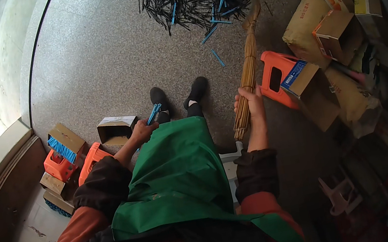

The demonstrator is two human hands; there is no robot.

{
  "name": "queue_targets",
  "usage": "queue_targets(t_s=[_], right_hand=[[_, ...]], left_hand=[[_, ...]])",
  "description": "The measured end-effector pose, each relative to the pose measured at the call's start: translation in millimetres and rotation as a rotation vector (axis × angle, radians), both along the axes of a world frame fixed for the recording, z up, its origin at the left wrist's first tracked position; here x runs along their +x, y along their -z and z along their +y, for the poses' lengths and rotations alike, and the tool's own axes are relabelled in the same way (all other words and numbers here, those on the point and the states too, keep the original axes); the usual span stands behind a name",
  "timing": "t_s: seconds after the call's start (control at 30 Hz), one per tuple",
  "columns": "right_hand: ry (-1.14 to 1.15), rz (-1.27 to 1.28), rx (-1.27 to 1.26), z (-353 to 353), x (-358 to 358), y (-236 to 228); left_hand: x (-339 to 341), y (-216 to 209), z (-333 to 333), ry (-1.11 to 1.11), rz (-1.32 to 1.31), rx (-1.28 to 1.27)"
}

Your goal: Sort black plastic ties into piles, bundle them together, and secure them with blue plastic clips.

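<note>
My right hand (253, 103) is closed around a bundle of thin straw-coloured stalks (249, 60), like a hand broom. I hold it near its end closer to me, with the thumb across the stalks. Its far end is blurred and reaches to the edge of a loose pile (189, 1) of black and blue slender pieces on the floor (91, 61).

My left hand (140, 131) is closed in a narrow grip on a few blue pieces (154, 113), whose ends stick out past my fingers. It is just beside an open cardboard box (117, 119); the inside is dark, so I cannot tell what it contains.

Farther to the left, a tilted carton (69, 135) holds many blue pieces (61, 149), packed in a row. Below it, another box (59, 201) has dark pieces inside. On my right, a larger open carton (315, 93) stands against an orange plastic stool (266, 63), and its inside is in shadow.

The floor is hard and speckled grey; my green apron (176, 165) is of creased cloth.
</note>
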State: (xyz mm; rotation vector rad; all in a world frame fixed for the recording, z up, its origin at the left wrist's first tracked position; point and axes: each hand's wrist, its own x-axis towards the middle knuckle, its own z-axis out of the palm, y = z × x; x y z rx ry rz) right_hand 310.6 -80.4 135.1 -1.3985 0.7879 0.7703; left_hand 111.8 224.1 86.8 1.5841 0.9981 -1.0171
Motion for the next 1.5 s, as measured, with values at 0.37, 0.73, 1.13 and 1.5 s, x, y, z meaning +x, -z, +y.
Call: queue_targets(t_s=[0.37,0.73,1.13,1.5], right_hand=[[0.358,0.276,0.343,129,-55,63],[0.240,-0.059,0.065,92,-37,-21],[0.264,0.002,-0.072,5,117,149],[0.166,-0.042,-0.096,-87,165,37]], left_hand=[[-13,5,24,0.090,0.043,-0.031],[8,-13,50,0.073,-0.021,-0.055],[82,-2,15,0.229,0.005,0.136],[218,-13,-114,0.157,0.016,-0.074]])
